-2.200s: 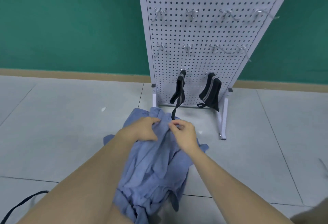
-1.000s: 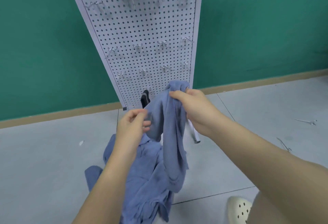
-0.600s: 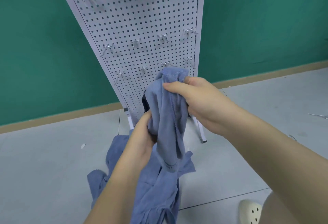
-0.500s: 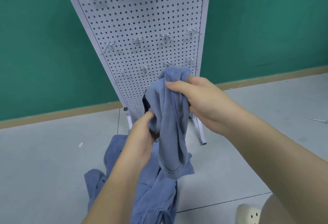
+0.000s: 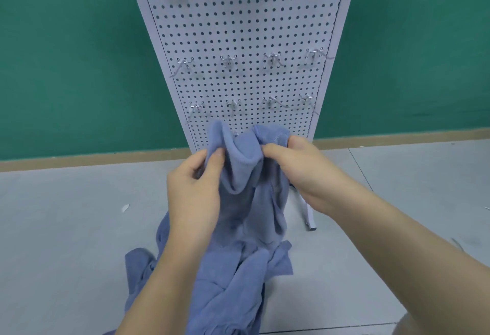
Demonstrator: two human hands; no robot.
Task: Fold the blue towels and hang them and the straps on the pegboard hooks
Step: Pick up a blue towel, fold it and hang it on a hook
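Before the pegboard (image 5: 238, 29), a blue towel (image 5: 246, 202) is pinched at its top edge by left hand (image 5: 195, 194) and right hand (image 5: 299, 173); each grip is bunched, so a crooked fold or snagged hooks (image 5: 273, 101) are risked.

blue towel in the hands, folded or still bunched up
Bunched, not folded: the blue towel hangs in loose creases, pinched by the left hand and right hand.

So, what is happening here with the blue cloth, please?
A person is holding up one blue towel in front of a white pegboard. The left hand pinches its top edge on one side and the right hand grips the other side. The towel is not folded yet. More blue towels lie crumpled on the floor below. The hooks in view are bare.
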